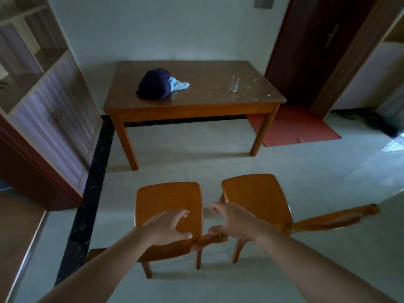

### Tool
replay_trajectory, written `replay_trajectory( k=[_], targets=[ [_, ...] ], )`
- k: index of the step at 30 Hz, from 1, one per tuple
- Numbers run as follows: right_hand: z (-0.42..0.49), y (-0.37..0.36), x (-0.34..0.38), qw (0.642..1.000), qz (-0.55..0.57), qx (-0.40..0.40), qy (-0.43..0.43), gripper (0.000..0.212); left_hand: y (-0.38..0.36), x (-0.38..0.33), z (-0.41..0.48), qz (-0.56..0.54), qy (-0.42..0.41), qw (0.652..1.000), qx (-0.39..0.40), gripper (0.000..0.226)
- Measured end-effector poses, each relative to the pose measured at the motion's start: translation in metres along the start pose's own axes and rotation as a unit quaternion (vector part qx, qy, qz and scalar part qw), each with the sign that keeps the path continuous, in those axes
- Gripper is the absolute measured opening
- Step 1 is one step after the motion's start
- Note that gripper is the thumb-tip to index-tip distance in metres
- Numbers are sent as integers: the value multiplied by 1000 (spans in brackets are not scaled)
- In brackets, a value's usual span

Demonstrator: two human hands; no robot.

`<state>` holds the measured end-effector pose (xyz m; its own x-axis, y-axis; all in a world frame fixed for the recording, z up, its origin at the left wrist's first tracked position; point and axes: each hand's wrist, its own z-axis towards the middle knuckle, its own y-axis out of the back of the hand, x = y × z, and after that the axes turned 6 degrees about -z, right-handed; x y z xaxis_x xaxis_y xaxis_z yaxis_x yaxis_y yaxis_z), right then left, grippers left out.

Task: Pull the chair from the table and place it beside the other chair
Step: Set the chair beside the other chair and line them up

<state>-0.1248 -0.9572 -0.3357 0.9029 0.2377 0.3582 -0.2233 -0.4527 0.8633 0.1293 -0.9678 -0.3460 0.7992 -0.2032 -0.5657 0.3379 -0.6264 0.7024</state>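
Two wooden chairs stand side by side on the pale tiled floor, well apart from the table [218, 101], with bare floor between them and its near edge. The left chair [168, 202] has its seat facing the table and its backrest toward the person; the other chair [255, 197] stands just beside it on the right, a narrow gap between the seats, its backrest angled out to the right. On the table lie a dark blue bundle [155, 84] with a light blue cloth [178, 84] touching its right side, and a clear glass [235, 84] stands well to the right of them. A red mat [295, 127] lies on the floor by the table's right legs, in front of a dark door [317, 47]. A cabinet [52, 114] with striped panels stands to the left of the table. Both bare arms reach forward over the left chair's backrest. The left hand [168, 226] hovers above the rear of that seat, fingers spread and curled, gripping nothing. The right hand [231, 219] hangs over the gap between the chairs, fingers likewise loosely curled and apart, thumb near the top rail of the backrest; whether it touches the rail cannot be told.
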Motion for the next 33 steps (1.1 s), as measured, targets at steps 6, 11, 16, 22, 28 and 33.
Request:
replay_trajectory(
  k=[6, 11, 16, 22, 28, 33],
  targets=[
    [-38, 63, -92, 996, -15, -80, -44, 81, -20, -97, 49, 14, -58, 997, -48, 85],
    [-64, 94, -193, 994, 2, -103, -41, 84, -47, -175, 94, 10, -37, 995, -96, 92],
    [-97, 100, -289, 992, -12, -120, -44, 96, -90, -259, 134, -10, 26, 991, -131, 100],
    [-167, 107, -398, 993, -27, -54, -97, 104, -142, -351, 165, 8, 22, 995, -98, 106],
    [-188, 119, -439, 994, -15, -69, -84, 111, -139, -374, 183, -18, 19, 989, -142, 123],
    [-176, 143, -437, 995, -8, -93, -24, 111, -123, -380, 189, -19, 11, 986, -166, 116]
  ],
)
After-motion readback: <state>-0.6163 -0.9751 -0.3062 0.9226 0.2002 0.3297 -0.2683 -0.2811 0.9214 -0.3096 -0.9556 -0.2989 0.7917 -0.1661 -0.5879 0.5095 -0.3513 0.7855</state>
